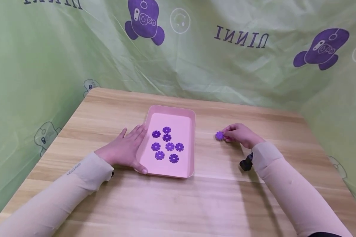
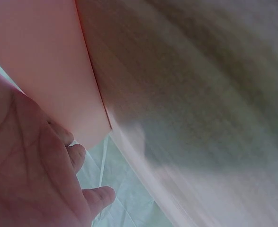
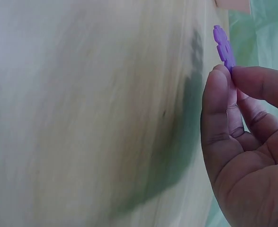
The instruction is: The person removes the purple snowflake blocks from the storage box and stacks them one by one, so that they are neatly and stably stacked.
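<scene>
Between thumb and fingertips my right hand (image 1: 239,134) pinches a purple notched disc (image 1: 219,135), right of the pink tray. The right wrist view shows the same disc (image 3: 224,47) edge-on, raised over its shadow on the wood. My left hand (image 1: 126,148) rests with fingers spread along the left rim of the pink tray (image 1: 172,172), its thumb at the near left corner. In the left wrist view the palm (image 2: 30,156) lies beside the tray's outer wall (image 2: 58,71). Several purple discs (image 1: 170,146) lie flat and scattered inside the tray.
A light wooden table (image 1: 178,204) carries the tray near its middle. Green printed fabric (image 1: 225,72) hangs behind the table and along both sides. A small black device (image 1: 247,162) sits at the right wrist, under the sleeve cuff.
</scene>
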The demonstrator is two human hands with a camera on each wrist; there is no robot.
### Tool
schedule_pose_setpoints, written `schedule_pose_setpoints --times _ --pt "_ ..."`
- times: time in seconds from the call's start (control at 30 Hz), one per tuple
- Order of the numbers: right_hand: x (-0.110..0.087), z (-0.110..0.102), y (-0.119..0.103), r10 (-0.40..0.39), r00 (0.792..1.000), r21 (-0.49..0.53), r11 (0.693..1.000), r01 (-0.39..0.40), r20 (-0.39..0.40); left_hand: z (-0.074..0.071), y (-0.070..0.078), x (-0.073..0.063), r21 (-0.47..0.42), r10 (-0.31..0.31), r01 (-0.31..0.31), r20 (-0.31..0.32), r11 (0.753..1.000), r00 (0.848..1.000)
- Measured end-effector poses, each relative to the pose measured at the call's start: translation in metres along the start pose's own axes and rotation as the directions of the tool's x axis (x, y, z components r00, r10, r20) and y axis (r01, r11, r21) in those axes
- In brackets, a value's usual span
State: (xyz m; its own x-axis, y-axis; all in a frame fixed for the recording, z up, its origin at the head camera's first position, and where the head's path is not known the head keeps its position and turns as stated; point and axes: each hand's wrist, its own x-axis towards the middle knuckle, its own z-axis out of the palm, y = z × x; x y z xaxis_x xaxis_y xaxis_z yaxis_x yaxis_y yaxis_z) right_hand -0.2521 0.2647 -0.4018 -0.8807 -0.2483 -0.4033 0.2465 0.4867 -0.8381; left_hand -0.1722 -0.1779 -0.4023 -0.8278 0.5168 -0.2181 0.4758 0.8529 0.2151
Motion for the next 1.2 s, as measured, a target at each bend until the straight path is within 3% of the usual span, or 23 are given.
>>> schedule_pose_setpoints --times 0.6,1.2 --pt "-0.005 -0.012 0.004 0.080 0.997 -0.081 0.993 -0.080 0.002 0.001 -0.002 0.000 -0.023 -0.001 0.001 -0.003 1.000 1.000" --pt "-0.005 -0.009 0.001 0.061 0.998 -0.163 0.985 -0.062 -0.012 0.000 -0.001 0.001 -0.032 0.005 -0.005 -0.009 0.999 1.000"
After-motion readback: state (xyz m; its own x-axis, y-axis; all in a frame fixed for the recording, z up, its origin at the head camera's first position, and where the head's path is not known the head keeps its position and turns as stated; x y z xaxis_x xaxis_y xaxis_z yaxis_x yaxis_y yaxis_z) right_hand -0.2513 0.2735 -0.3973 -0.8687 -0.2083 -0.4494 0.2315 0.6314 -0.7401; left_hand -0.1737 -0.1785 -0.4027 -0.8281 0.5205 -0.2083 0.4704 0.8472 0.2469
